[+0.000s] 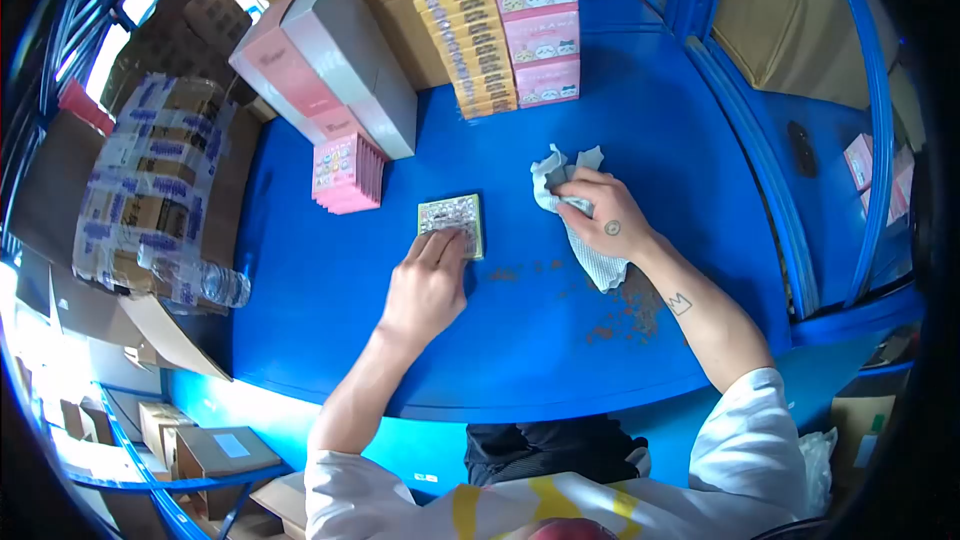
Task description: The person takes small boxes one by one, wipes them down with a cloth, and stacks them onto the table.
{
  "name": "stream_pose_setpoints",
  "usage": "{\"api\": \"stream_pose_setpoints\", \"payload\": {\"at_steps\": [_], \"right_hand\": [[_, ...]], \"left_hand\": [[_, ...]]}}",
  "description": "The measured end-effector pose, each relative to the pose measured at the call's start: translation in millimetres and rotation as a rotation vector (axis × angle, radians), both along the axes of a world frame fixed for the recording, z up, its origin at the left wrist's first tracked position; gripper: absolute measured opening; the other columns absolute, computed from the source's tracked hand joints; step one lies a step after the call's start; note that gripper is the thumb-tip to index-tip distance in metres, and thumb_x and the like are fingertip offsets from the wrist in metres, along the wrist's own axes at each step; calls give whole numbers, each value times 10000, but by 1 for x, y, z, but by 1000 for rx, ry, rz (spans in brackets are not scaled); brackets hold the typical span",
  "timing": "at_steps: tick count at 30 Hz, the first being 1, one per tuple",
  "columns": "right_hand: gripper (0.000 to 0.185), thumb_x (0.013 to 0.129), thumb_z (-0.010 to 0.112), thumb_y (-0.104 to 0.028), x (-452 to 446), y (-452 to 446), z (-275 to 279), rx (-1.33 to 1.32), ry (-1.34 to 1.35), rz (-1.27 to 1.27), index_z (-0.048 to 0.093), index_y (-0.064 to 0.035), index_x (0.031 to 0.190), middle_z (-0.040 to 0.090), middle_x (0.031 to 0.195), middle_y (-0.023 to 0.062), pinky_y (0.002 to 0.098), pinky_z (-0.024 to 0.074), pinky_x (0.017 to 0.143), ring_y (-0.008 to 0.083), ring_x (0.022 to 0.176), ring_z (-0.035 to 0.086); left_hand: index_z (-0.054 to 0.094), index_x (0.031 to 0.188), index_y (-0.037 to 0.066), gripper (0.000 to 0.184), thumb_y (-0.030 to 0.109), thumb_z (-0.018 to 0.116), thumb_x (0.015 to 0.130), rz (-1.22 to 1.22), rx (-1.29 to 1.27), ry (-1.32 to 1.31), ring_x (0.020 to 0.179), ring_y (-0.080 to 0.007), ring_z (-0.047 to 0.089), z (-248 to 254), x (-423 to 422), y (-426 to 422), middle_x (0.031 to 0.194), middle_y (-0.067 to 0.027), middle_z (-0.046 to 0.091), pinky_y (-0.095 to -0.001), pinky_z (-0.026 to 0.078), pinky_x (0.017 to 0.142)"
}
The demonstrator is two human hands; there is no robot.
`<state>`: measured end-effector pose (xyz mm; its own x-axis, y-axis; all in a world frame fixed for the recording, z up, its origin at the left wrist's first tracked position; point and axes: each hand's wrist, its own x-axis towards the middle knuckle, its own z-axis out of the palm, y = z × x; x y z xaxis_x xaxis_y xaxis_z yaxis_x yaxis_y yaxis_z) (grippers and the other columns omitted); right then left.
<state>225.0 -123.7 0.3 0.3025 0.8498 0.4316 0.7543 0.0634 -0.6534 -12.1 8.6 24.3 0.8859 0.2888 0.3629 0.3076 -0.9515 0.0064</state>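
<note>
My left hand [430, 275] is over the near edge of a small flat box [450, 208] with a silvery, patterned top and a yellowish rim. Its fingers are bent and pressed together on the box, covering the lower part. A crumpled white cloth [598, 265] is gripped in my right hand [605, 215], bunched at the top with one end hanging toward me. Just beside that end, brown rust-like marks [630, 315] spread over the blue surface.
A stack of thin pink packs [345, 175] stands left, before tall pink-and-white boxes [350, 60]. Yellow boxes [465, 40] and pink boxes [540, 30] are piled at the back. Taped cartons [155, 180] and a plastic bottle [222, 283] line the left; blue shelf posts [755, 170] bound the right.
</note>
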Motion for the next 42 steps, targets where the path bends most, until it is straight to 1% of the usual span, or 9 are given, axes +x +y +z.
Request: {"api": "stream_pose_setpoints", "payload": {"at_steps": [2, 7, 13, 17, 23, 27, 32, 38, 42], "right_hand": [[158, 816, 659, -48, 1, 3, -2, 40, -47, 18, 709, -30, 965, 667, 960, 57, 310, 462, 715, 229, 748, 618], [165, 810, 659, -50, -2, 2, 0, 38, -53, 23, 721, -39, 962, 666, 957, 54, 324, 463, 735, 228, 747, 617], [160, 821, 674, -22, -1, 6, -7, 108, -75, 36, 726, -35, 971, 663, 941, 40, 295, 436, 653, 194, 657, 560], [162, 814, 682, -14, 0, 5, -4, 73, -45, 40, 726, -30, 970, 661, 937, 44, 288, 429, 600, 183, 638, 549], [162, 795, 661, -13, -3, 4, 2, 27, -20, 27, 721, -21, 946, 659, 925, 63, 321, 464, 667, 221, 684, 598], [149, 792, 667, -2, -3, 5, 1, 28, -39, 17, 717, -18, 931, 650, 901, 58, 318, 458, 660, 216, 665, 585], [132, 795, 669, 3, -3, 6, -2, 22, -64, 26, 712, -16, 919, 640, 883, 52, 308, 451, 653, 200, 653, 571], [134, 802, 675, -5, -6, 4, 5, -42, 8, 21, 713, -20, 930, 642, 893, 51, 294, 448, 651, 187, 650, 561], [145, 807, 678, -9, -5, 6, 4, 26, -31, 46, 716, -24, 946, 647, 903, 51, 281, 447, 645, 181, 658, 564]], "left_hand": [[603, 1179, -32, 389, 2, 640, 793, 42, 65, -95, 1123, -336, 596, -16, 13, 4, 1227, -195, 597, -364, 537, 894], [546, 1220, -76, 433, 82, 588, 819, 58, -41, -253, 1132, -400, 588, -24, 53, 27, 1264, -251, 553, -439, 507, 957], [525, 1238, -75, 478, 132, 592, 813, 87, -11, -264, 1150, -420, 571, -32, 67, 45, 1273, -264, 539, -448, 490, 977], [530, 1232, -72, 478, 155, 593, 817, 209, -208, -268, 1182, -428, 543, -29, 79, 52, 1297, -261, 534, -459, 466, 998], [558, 1210, -66, 457, 189, 581, 831, 273, -233, -235, 1193, -415, 537, -26, 94, 65, 1316, -258, 537, -456, 460, 999], [587, 1187, -61, 456, 236, 569, 842, 321, 31, -207, 1166, -399, 556, -30, 98, 68, 1317, -257, 548, -448, 472, 973], [603, 1185, -31, 448, 244, 579, 833, 365, 106, -153, 1170, -376, 556, -33, 106, 76, 1320, -207, 571, -419, 509, 901], [590, 1206, -37, 469, 235, 588, 824, 393, 124, -184, 1148, -381, 564, -39, 125, 86, 1251, -218, 599, -424, 506, 897], [610, 1173, -46, 450, 236, 594, 822, 431, 92, -359, 1064, -381, 602, -33, 123, 76, 1158, -229, 615, -430, 511, 873]]}}
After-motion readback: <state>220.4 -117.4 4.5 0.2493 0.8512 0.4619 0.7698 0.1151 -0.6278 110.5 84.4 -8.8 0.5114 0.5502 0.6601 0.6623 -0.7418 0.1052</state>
